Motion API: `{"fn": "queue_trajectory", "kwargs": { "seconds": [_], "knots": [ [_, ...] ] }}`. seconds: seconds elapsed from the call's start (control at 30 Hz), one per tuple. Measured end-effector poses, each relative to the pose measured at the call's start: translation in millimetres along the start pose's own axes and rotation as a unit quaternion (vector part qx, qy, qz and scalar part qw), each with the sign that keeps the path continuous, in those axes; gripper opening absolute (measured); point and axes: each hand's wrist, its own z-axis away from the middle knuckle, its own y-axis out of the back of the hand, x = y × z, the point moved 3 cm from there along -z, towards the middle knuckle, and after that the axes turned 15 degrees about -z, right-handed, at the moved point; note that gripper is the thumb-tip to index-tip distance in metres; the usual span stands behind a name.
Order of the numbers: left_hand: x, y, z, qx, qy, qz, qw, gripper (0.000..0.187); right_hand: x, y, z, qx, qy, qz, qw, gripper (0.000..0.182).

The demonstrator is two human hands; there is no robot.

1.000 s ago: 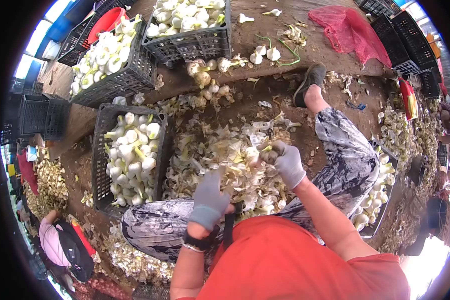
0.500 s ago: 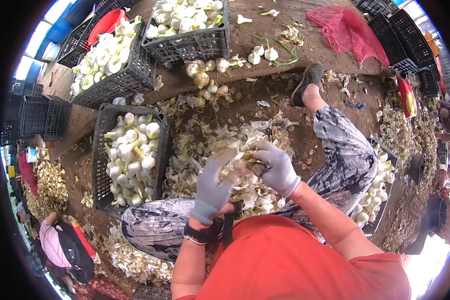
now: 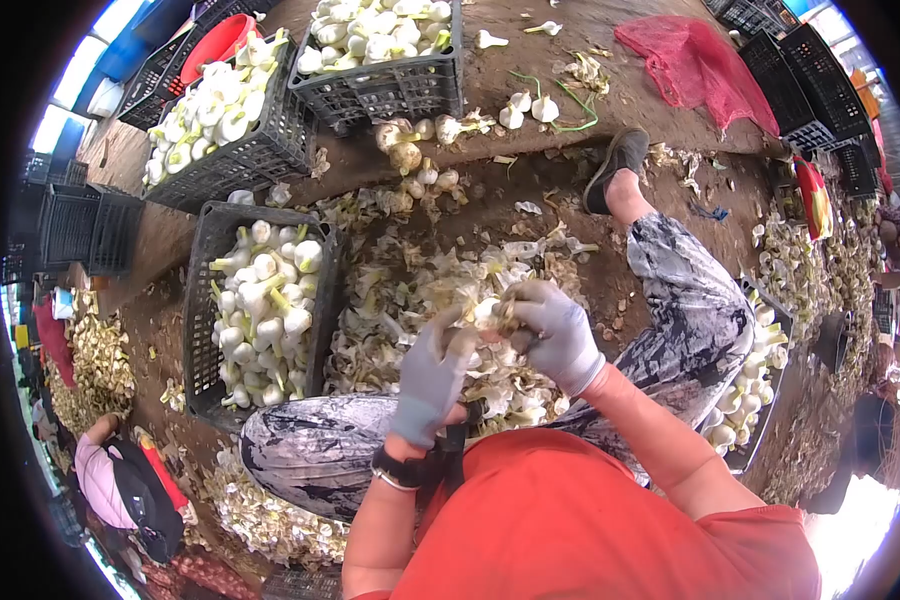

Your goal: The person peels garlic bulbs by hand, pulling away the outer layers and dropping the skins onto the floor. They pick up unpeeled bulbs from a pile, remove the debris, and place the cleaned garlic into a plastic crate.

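My left hand, in a pale grey glove, is closed with its fingertips against a garlic bulb in front of my body. My right hand, gloved alike, closes on the bulb's other side, with brownish garlic skin at its fingertips. Motion blur and the fingers hide part of the bulb. Below the hands, a heap of loose garlic skins covers the ground between my legs. To the left stands a black crate with peeled white garlic bulbs in it.
Two more full crates stand at the upper left. Unpeeled bulbs lie ahead on the ground near a red mesh bag. Another crate of garlic is beside my right leg. A person sits at lower left.
My hands have shifted slightly around the bulb, and more of its white surface shows between them. The right hand's fingers have curled and moved slightly. The crates stay in place.
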Motion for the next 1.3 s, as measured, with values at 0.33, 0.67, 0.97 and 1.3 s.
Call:
{"fn": "queue_trajectory", "kwargs": {
  "seconds": [0.33, 0.67, 0.97, 1.3],
  "knots": [
    [3.8, 5.7, 3.2, -0.062, -0.023, 0.026, 0.997, 0.040, -5.0, -1.6, 4.7, -0.003, 0.039, 0.010, 0.999, 0.030],
    [2.8, 21.7, 17.9, -0.054, -0.254, -0.256, 0.931, 0.012, 48.2, -7.4, 23.2, 0.152, -0.381, -0.452, 0.792, 0.016],
    [2.2, 15.1, 18.6, 0.020, -0.179, -0.227, 0.957, 0.021, 43.1, -26.0, 30.9, 0.124, -0.329, -0.524, 0.776, 0.024],
    [-3.7, 14.6, 30.9, -0.030, 0.030, 0.223, 0.974, 0.023, 39.7, -40.7, 36.9, 0.058, -0.319, -0.838, 0.438, 0.039]
  ]
}}
